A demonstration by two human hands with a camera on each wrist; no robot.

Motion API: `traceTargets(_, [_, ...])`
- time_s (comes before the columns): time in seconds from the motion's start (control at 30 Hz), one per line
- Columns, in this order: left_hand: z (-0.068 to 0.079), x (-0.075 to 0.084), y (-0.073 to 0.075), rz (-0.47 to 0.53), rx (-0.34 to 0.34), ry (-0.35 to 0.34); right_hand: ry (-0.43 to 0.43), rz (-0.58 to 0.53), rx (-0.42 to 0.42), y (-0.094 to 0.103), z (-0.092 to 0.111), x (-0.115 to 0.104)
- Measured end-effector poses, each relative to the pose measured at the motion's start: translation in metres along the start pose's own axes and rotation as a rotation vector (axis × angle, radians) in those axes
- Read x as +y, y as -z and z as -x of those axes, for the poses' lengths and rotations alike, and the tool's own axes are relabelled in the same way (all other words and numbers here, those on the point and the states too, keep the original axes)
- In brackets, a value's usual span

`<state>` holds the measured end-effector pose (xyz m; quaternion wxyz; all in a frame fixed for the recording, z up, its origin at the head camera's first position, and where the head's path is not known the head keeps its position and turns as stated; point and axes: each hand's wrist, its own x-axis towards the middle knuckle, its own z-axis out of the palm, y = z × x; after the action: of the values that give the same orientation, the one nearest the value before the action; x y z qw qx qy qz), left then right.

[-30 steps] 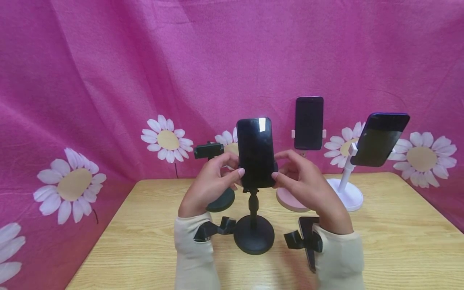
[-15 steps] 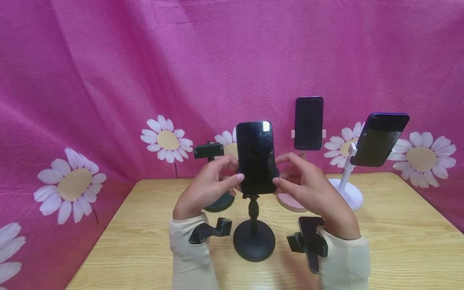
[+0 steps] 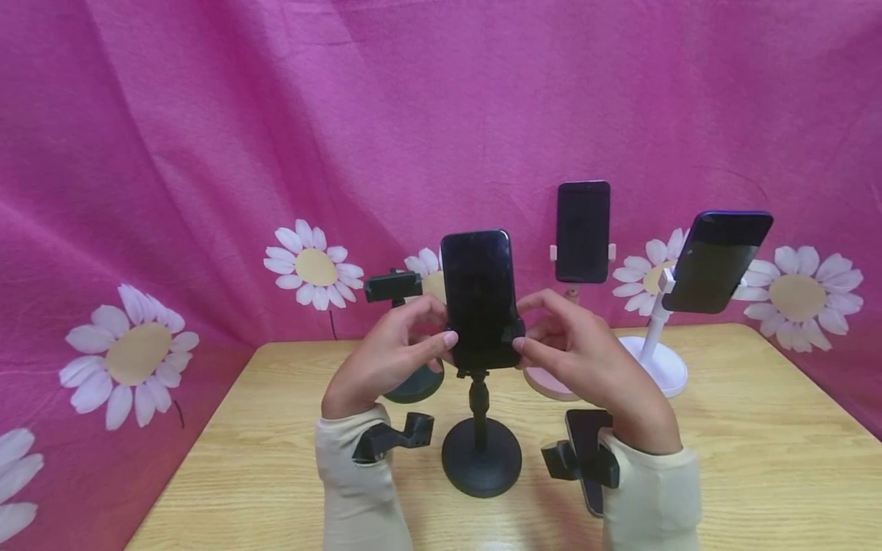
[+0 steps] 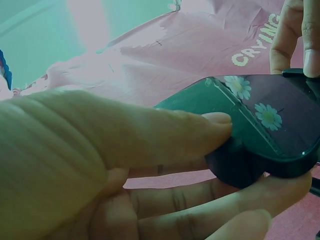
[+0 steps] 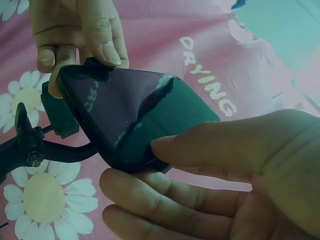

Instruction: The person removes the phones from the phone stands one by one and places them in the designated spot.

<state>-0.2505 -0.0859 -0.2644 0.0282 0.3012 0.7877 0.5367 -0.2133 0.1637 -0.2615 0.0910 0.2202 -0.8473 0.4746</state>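
Observation:
A black smartphone point(image 3: 478, 295) stands upright in the clamp of a black phone stand point(image 3: 482, 458), its dark screen towards me. My left hand point(image 3: 389, 356) pinches the phone's lower left edge, thumb on the front and fingers behind. On the opposite edge my right hand point(image 3: 579, 353) does the same. The left wrist view shows the left thumb lying over the screen's edge right at the black clamp arm point(image 4: 235, 162). From the right wrist, the phone's lower end point(image 5: 82, 112) and the stand's black joint point(image 5: 32, 145) behind it are visible.
Behind stand a dark green phone stand point(image 3: 416, 383), a pink one point(image 3: 551, 383) holding a phone point(image 3: 583, 231), and a white one point(image 3: 664, 367) holding a tilted phone point(image 3: 720, 260). Another phone point(image 3: 586, 432) lies on the wooden table point(image 3: 758, 459), partly under the right forearm. A pink daisy-print cloth point(image 3: 413, 115) hangs behind.
The phone, its black stand and both hands have come slightly nearer to me, mostly in the first half second. Both hands keep their hold at the phone's lower edges.

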Motion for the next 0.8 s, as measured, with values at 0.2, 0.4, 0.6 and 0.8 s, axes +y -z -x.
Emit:
traceTargets(0.2, [0.0006,-0.0006,0.0014,0.002,-0.009,0.002,-0.008,-0.012,-0.013,0.0003,0.0004,-0.0004])
traceTargets(0.4, [0.0014,-0.0014,0.0028,-0.007,-0.022,-0.022,0.016,-0.004,-0.025,0.0004,0.0005,-0.0003])
traceTargets(0.6, [0.0032,-0.0024,0.0045,-0.004,-0.041,-0.035,0.050,0.010,-0.041,0.0014,0.0006,0.0010])
traceTargets(0.8, [0.0031,-0.0036,0.0048,0.000,-0.051,-0.064,0.070,0.004,-0.050,0.0025,0.0013,0.0024])
